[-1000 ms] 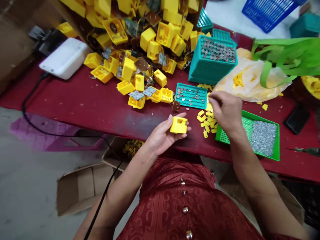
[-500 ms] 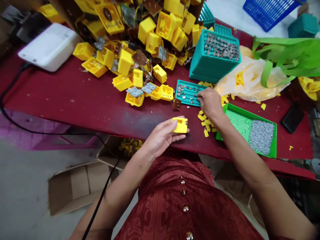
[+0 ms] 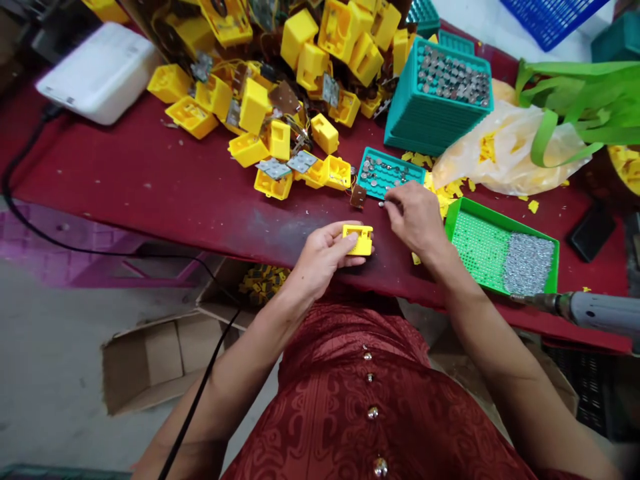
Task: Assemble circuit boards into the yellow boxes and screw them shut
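Note:
My left hand (image 3: 323, 259) is closed round a small yellow plastic casing (image 3: 364, 249), thumb on its face and fingers beneath, just above the table. To its right, my right hand (image 3: 417, 217) has its fingers and thumb drawn together; whatever they may hold is too small to make out. It hangs over the near right corner of a shallow teal tray (image 3: 383, 175), which carries small silvery round discs. One loose disc (image 3: 381, 204) lies on the table beside the right fingertips. A brown circuit board (image 3: 357, 197) sits at the tray's left corner.
Yellow casings with wires and boards (image 3: 255, 107) pile up at the back. Stacked teal trays (image 3: 425, 113) stand right of them. A green tray (image 3: 453, 220) holds many screws (image 3: 530, 263). An electric screwdriver (image 3: 595, 310) reaches in from the right. A white box (image 3: 100, 73) lies left.
My right hand has drawn back from inside the teal tray toward its near edge, closer to the left hand. The left hand keeps the yellow casing, now turned slightly. The screwdriver has swung further into view.

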A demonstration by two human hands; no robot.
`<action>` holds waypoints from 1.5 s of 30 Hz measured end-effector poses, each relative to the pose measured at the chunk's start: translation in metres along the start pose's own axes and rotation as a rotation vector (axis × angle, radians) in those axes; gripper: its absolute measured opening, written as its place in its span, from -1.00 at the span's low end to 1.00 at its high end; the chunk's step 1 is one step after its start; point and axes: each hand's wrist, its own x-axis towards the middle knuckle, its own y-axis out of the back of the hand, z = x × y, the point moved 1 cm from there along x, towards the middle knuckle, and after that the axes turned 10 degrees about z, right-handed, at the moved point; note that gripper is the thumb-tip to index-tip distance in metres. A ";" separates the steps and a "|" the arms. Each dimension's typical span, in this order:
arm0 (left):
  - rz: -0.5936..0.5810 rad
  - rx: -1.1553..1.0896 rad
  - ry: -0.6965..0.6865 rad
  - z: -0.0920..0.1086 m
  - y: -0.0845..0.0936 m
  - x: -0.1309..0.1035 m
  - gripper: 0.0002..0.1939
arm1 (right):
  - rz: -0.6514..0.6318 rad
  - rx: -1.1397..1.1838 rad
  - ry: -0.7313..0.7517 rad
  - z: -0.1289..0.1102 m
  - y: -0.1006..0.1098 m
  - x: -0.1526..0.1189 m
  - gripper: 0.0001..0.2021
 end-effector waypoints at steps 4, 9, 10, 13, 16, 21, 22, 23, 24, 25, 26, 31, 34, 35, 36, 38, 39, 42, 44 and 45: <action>0.021 -0.009 -0.003 0.000 0.000 0.001 -0.71 | -0.032 -0.093 -0.057 -0.011 -0.016 -0.002 -0.72; 0.026 -0.057 -0.002 0.001 0.003 -0.003 -0.56 | -0.049 -0.119 -0.060 -0.011 -0.018 -0.003 -0.72; 0.025 -0.059 -0.004 0.002 0.003 -0.003 -0.55 | -0.043 -0.115 -0.050 -0.009 -0.017 -0.004 -0.74; 0.026 -0.043 -0.001 0.001 0.005 -0.003 -0.54 | -0.015 -0.111 -0.049 -0.005 -0.017 -0.006 -0.77; 0.034 -0.014 0.008 0.001 0.005 -0.002 -0.55 | -0.014 -0.121 -0.069 -0.003 -0.021 -0.006 -0.73; 0.028 0.024 -0.001 0.002 0.001 0.001 -0.56 | 0.027 -0.030 -0.101 0.001 -0.021 -0.004 -0.80; 0.040 0.026 -0.003 0.002 0.000 0.002 -0.57 | 0.036 0.003 -0.113 0.002 -0.018 -0.004 -0.84; 0.054 0.028 -0.006 0.002 -0.002 0.002 -0.57 | 0.043 0.057 -0.131 0.001 -0.014 -0.005 -0.88; 0.070 0.034 -0.012 0.002 -0.003 0.003 -0.56 | 0.046 0.137 -0.159 0.000 -0.009 -0.006 -0.91; 0.082 0.045 -0.022 0.002 -0.005 0.003 -0.55 | 0.046 0.242 -0.195 -0.003 -0.003 -0.008 -0.91; 0.090 0.059 -0.036 0.001 -0.006 0.004 -0.54 | 0.044 0.367 -0.237 -0.007 0.003 -0.011 -0.91; 0.088 0.127 -0.117 -0.004 -0.011 0.009 -0.48 | 0.023 0.736 -0.325 -0.040 0.020 -0.029 -0.87; 0.086 0.184 -0.184 -0.006 -0.012 0.010 -0.51 | 0.060 0.586 -0.285 -0.053 0.017 -0.035 -0.90; 0.090 0.203 -0.200 -0.007 -0.012 0.009 -0.52 | 0.079 0.526 -0.266 -0.055 0.016 -0.036 -0.90; 0.095 0.214 -0.207 -0.006 -0.012 0.009 -0.53 | 0.102 0.489 -0.247 -0.055 0.016 -0.037 -0.90; 0.094 0.208 -0.186 -0.005 -0.012 0.007 -0.53 | 0.135 0.508 -0.230 -0.051 0.017 -0.038 -0.89; 0.091 0.197 -0.166 -0.004 -0.012 0.006 -0.52 | 0.131 0.571 -0.246 -0.048 0.019 -0.038 -0.87; 0.087 0.175 -0.125 -0.002 -0.011 0.005 -0.52 | 0.020 0.845 -0.348 -0.038 0.025 -0.038 -0.83; 0.086 0.174 -0.125 -0.003 -0.011 0.007 -0.53 | -0.049 0.954 -0.366 -0.034 0.029 -0.038 -0.81; 0.081 0.176 -0.130 -0.004 -0.011 0.008 -0.54 | -0.060 0.964 -0.346 -0.033 0.030 -0.038 -0.82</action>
